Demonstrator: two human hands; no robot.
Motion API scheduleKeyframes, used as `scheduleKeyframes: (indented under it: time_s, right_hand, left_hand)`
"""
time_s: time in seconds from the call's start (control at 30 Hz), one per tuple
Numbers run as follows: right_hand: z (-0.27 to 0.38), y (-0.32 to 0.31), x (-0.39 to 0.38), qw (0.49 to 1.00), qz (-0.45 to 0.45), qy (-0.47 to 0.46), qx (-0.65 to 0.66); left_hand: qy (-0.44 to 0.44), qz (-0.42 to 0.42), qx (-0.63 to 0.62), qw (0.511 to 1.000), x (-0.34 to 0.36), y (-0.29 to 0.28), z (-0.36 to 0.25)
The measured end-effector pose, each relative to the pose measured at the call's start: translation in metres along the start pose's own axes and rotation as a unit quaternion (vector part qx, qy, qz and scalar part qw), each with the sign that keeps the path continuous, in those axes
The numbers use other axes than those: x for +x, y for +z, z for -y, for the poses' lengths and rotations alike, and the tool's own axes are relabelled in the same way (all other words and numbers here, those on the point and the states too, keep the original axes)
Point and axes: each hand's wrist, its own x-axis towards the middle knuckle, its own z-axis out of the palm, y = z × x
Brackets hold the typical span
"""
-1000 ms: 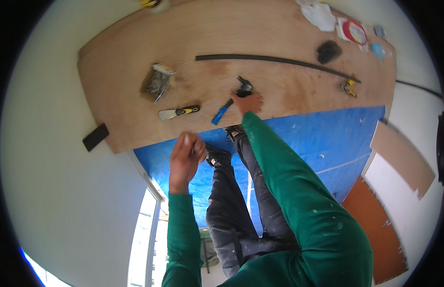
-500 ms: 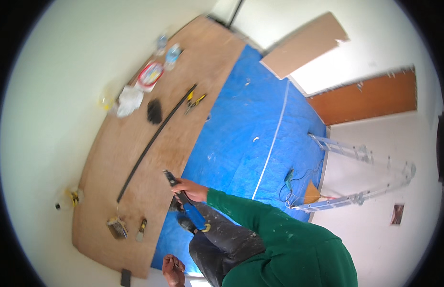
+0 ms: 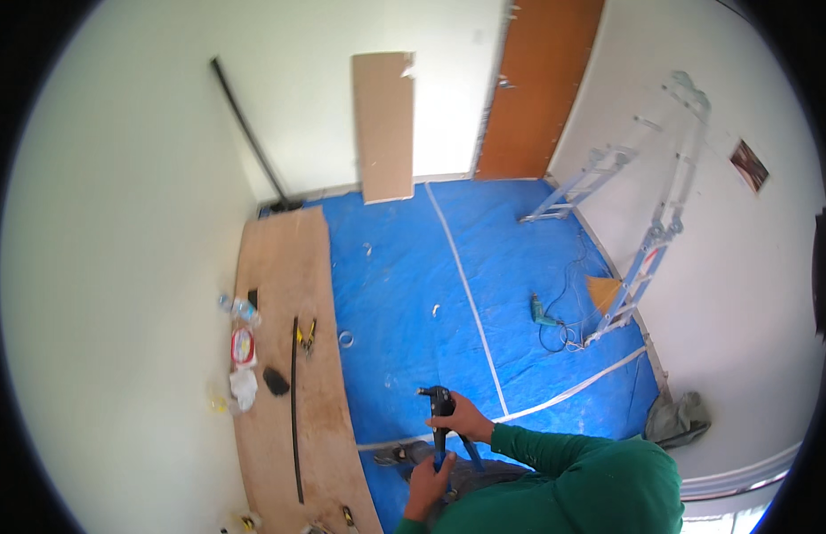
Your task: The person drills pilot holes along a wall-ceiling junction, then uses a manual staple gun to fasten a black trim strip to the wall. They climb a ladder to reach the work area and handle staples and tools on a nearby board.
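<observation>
My right hand (image 3: 466,416) is closed round the upper part of a hand riveter (image 3: 441,400), a black-headed tool with blue handles. My left hand (image 3: 429,485) grips the tool lower down, on a handle. The riveter is held upright in front of my legs, above the blue floor sheet (image 3: 404,276). To my left lies a plywood sheet (image 3: 266,267) bearing a long black strip (image 3: 295,409), yellow-handled pliers (image 3: 308,335), a dark lump (image 3: 276,381), white plastic bags (image 3: 244,389) and bottles (image 3: 245,309).
A cardboard-coloured board (image 3: 383,125) leans on the far wall beside a wooden door (image 3: 537,84). A folding aluminium ladder (image 3: 653,258) stands at the right, near a corded teal drill (image 3: 539,310). A black pole (image 3: 248,129) leans in the left corner. A grey garment (image 3: 675,418) lies lower right.
I have lifted the riveter off the plywood with my right hand and turned to the right. My left hand has come onto its handle.
</observation>
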Motion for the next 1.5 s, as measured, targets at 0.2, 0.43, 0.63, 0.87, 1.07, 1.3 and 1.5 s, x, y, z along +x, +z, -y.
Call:
scheduleKeyframes:
  time_s: [0.2,0.43,0.63,0.87,1.07,1.3,1.5]
  right_hand:
    - [0.065,-0.108,-0.056,0.974,0.153,-0.060,0.157]
    - [0.146,-0.186,-0.097,0.878,0.330,-0.119,0.325]
    - [0.216,-0.328,-0.087,0.858,0.297,-0.240,0.343]
    - [0.284,-0.402,-0.067,0.886,0.054,-0.349,0.301]
    - [0.329,-0.466,-0.003,0.886,0.066,-0.408,0.213]
    - [0.400,-0.567,0.130,0.920,0.034,-0.334,0.203]
    - [0.486,-0.627,0.221,0.895,0.036,-0.379,0.231]
  left_hand:
    - [0.073,0.108,0.016,0.991,0.009,-0.028,-0.117]
    - [0.068,0.257,0.099,0.959,0.096,-0.060,-0.296]
    - [0.235,0.317,0.157,0.905,0.209,0.024,-0.451]
    - [0.424,0.179,0.149,0.875,0.273,0.130,-0.531]
    - [0.484,0.252,0.127,0.828,0.380,0.121,-0.590]
    - [0.520,0.223,0.266,0.780,0.544,0.107,-0.646]
    - [0.595,0.205,0.181,0.756,0.659,0.113,-0.727]
